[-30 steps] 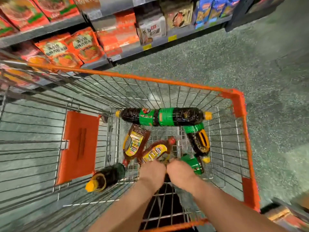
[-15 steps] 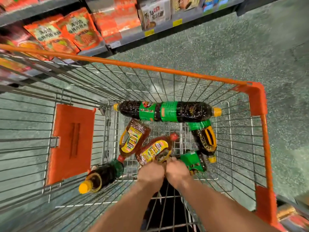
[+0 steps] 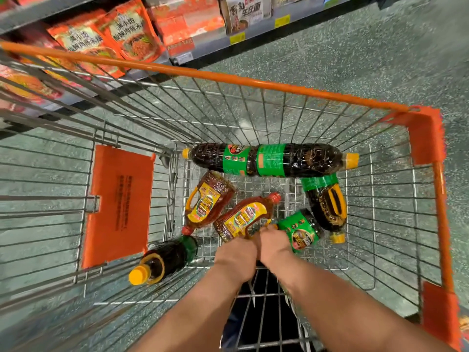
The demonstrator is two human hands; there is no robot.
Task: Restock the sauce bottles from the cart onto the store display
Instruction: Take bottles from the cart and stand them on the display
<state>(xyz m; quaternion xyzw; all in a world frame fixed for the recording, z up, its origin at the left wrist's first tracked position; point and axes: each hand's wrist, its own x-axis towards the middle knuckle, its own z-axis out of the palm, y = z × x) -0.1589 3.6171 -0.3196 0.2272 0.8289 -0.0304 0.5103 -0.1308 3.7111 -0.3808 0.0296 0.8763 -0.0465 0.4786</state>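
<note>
Several sauce bottles lie in the wire cart (image 3: 299, 90). Two dark green-label bottles (image 3: 269, 160) lie end to end at the far side. An amber red-capped bottle (image 3: 243, 218) lies in the middle, and my left hand (image 3: 236, 255) grips its near end. A second amber bottle (image 3: 209, 201) lies to its left. My right hand (image 3: 272, 246) closes on the neck end of a short green-label bottle (image 3: 300, 232). Both hands' fingers are hidden under their backs. More dark yellow-capped bottles lie at the right (image 3: 327, 207) and near left (image 3: 165, 260).
The orange child-seat flap (image 3: 119, 204) hangs on the cart's left. Store shelves (image 3: 208, 47) with red noodle packets (image 3: 129, 34) stand beyond the cart at the upper left. Speckled green floor (image 3: 355, 52) lies beyond and to the right.
Both hands have reached slightly deeper into the cart, onto the amber bottle and the short green-label bottle. The bottles lie where they were.
</note>
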